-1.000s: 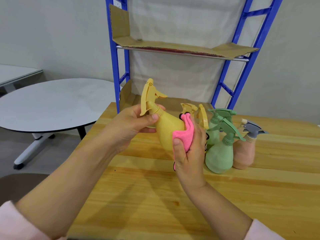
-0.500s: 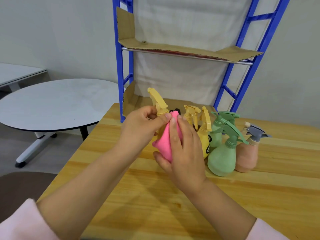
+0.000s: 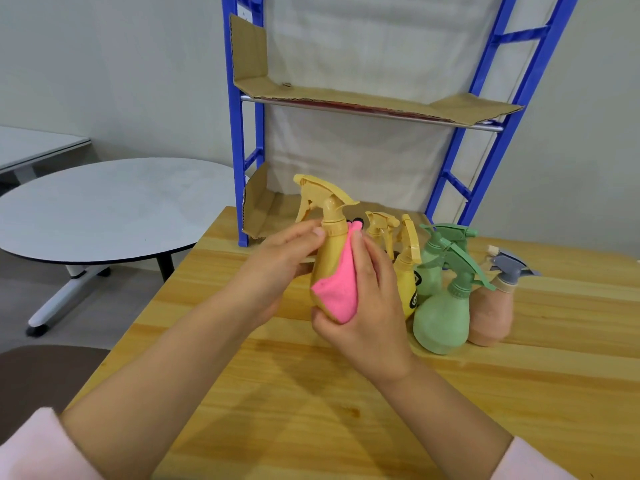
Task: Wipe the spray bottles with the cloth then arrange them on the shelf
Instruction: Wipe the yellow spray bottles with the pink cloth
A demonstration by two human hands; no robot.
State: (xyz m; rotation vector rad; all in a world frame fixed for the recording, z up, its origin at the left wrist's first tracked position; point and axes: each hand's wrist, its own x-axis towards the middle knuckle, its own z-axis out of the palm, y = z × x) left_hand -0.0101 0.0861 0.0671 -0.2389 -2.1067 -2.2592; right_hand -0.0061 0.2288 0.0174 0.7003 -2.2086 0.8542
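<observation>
head view: both hands raised over the wooden table (image 3: 346,393), working one yellow bottle (image 3: 327,251). bottle upright, lifted clear of the tabletop, trigger head pointing left. left hand (image 3: 277,268) grips it from the left side, thumb tip pressed at the neck just under the collar, fingers wrapped behind the body. right hand (image 3: 367,306) holds the pink cloth (image 3: 337,292) closed against the bottle's right and lower front; fingers lie flat over the cloth, palm cups the bottle base. cloth covers most of the lower body; a small fold pokes up near the neck.

to the right, standing on the table in a tight cluster: two more yellow bottles (image 3: 405,271), partly hidden behind the right hand; two green bottles (image 3: 441,317), one in front of the other; a peach bottle (image 3: 491,315) with grey trigger, farthest right, touching the front green one.

behind the cluster: blue shelf (image 3: 239,133) with cardboard liners on two levels. none of the bottles sits on it. round grey table (image 3: 104,209) to the left, well apart. pink sleeves at the bottom corners.
</observation>
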